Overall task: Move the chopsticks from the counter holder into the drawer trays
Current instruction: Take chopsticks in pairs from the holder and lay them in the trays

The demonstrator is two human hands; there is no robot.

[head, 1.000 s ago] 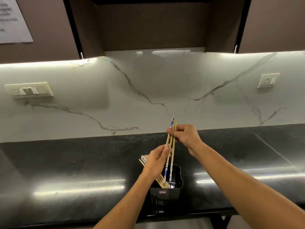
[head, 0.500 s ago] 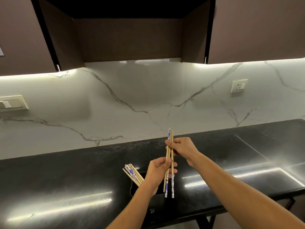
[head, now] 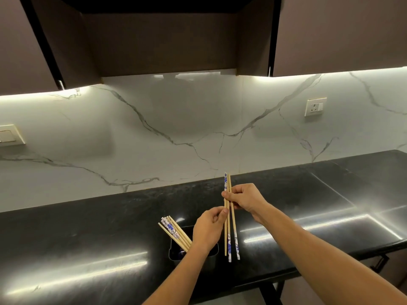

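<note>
A small bunch of wooden chopsticks [head: 230, 236] with blue-and-white ends hangs upright in the air above the black counter. My right hand [head: 245, 198] pinches the bunch near its upper part. My left hand [head: 210, 230] has its fingertips on the same sticks lower down. Behind my left hand stands the black holder [head: 176, 252], partly hidden by the wrist. Several more chopsticks [head: 174, 233] lean out of it toward the left. No drawer or tray is in view.
The black counter [head: 88, 238] runs left to right, its front edge close to me. A marble backsplash [head: 176, 128] rises behind it with a socket [head: 315, 106] at right and a switch plate [head: 10, 135] at left. Dark cabinets [head: 330, 34] hang overhead.
The bunch has come up out of the holder and now hangs to its right, held by both hands. The view has shifted so the holder sits further left.
</note>
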